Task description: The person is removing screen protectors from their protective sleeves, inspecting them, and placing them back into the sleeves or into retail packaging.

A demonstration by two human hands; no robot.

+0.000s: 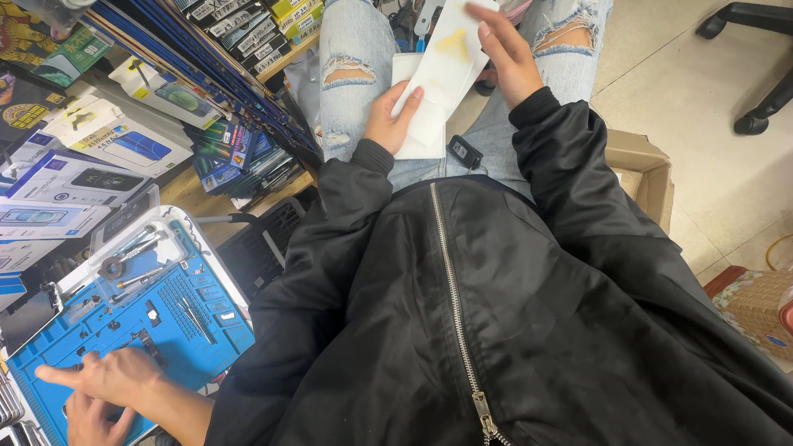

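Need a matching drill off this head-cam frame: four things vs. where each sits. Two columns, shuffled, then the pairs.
Things:
1. white sheet
2. blue repair mat
3. cardboard box
4. small black device

Places:
A. right of the black sleeve, on the floor
B. on the lap, below the sheet
C. lower left, under another person's hands
D. held between left hand and right hand

Pairs: 1-D, 2-C, 3-A, 4-B

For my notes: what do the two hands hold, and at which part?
Both hold one white sheet with a yellow stain: left hand at its lower edge, right hand at its upper edge.
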